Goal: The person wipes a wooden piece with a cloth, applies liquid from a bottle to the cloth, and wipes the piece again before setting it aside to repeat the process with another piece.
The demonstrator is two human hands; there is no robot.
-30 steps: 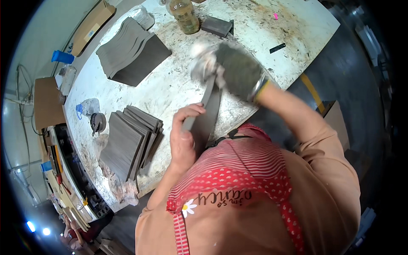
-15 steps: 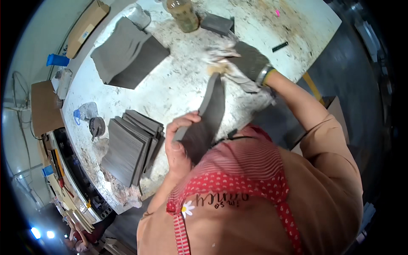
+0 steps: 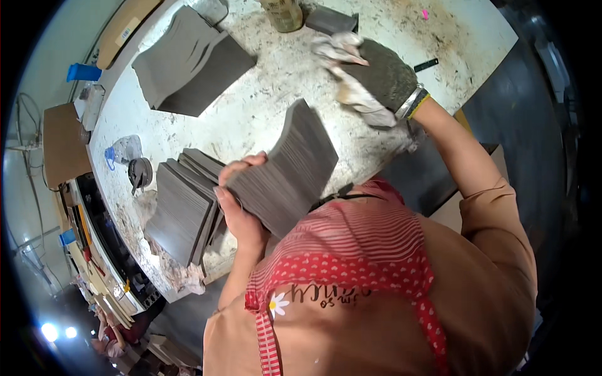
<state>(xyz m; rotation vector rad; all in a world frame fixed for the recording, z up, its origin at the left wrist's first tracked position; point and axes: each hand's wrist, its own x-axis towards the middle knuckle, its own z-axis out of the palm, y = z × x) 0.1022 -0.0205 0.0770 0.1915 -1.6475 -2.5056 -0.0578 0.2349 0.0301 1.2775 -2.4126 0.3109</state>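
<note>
My bare left hand [image 3: 243,220] grips a grey, wood-grained panel [image 3: 288,169] with a wavy edge, fingers over one side and thumb on the other. The panel is tilted above the table's front edge, its broad striped face showing. My right hand [image 3: 392,75], in a dark dirty glove, is closed on a stained white rag [image 3: 370,108] over the table, apart from the panel. Left of my left hand lies a fanned pile of similar grey panels [image 3: 179,216]. A larger neat stack of wavy-edged panels [image 3: 188,69] sits farther back.
On the smudged white table [image 3: 251,94] are a jar of murky liquid [image 3: 282,14], a dark block [image 3: 331,21], a small black strip [image 3: 426,65], a clear bottle with a blue cap [image 3: 128,148] and a round black object [image 3: 140,173]. Another person [image 3: 111,338] is far off, lower left.
The panel in my left hand has turned, bringing its broad face into view. My right hand has moved right with the rag, away from the panel's end.
</note>
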